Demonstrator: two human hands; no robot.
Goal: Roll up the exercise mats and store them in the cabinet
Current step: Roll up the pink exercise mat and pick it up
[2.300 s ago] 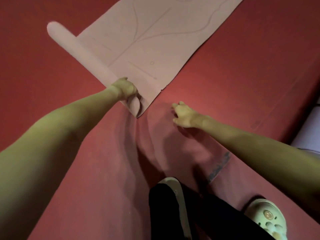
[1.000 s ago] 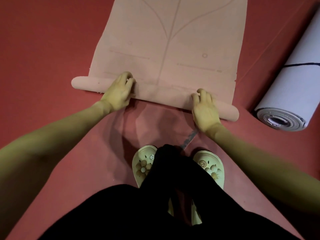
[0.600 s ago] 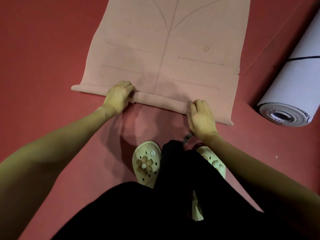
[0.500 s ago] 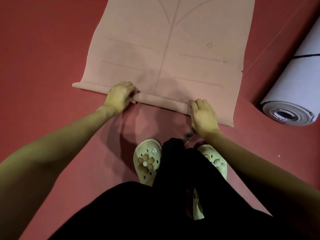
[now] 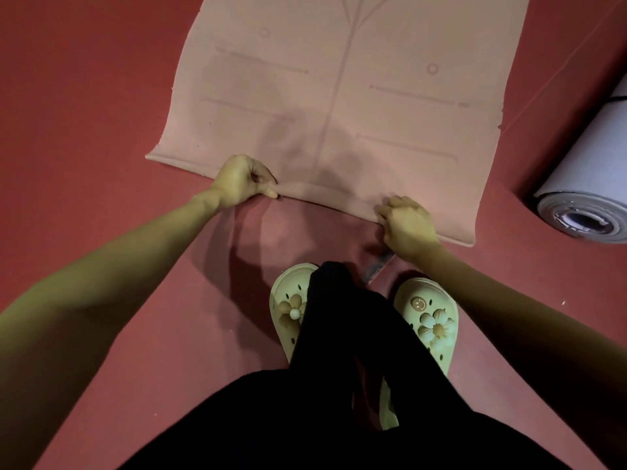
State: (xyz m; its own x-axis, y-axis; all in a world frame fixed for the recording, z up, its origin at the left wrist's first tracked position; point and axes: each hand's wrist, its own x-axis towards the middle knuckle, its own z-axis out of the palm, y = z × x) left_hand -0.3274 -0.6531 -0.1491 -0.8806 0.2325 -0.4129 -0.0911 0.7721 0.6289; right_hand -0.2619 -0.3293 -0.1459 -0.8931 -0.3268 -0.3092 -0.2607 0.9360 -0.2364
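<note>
Pink mat [image 5: 339, 96]: lies flat on the red floor [image 5: 84, 96] and runs away from the person, whose feet are just short of its near edge; that edge is barely turned up between the two hands.
Left hand [image 5: 242, 179]: at the near edge, left of the mat's centre line; fingers curled over the lip with the thumb tucked beneath, pinching the mat.
Right hand [image 5: 405, 222]: at the same edge, right of the centre line and short of the mat's right corner; knuckles up, fingers curled closed on the edge.
Step in hand: starting the roll, by my reckoning; only a thin first fold shows, and nearly all of the mat is still flat.
Doing it well: I'd tuck that first turn small and tight, move both hands forward together, and keep the roll square to the printed centre line so the ends don't cone out.
Worth watching: the mat's outer corners, beyond each hand, lie flat and may lag behind the middle.
Grey rolled mat [image 5: 587, 195]: right of the pink mat, well apart from it, already rolled, its spiral end facing the person.
Cabinet: not in view.
</note>
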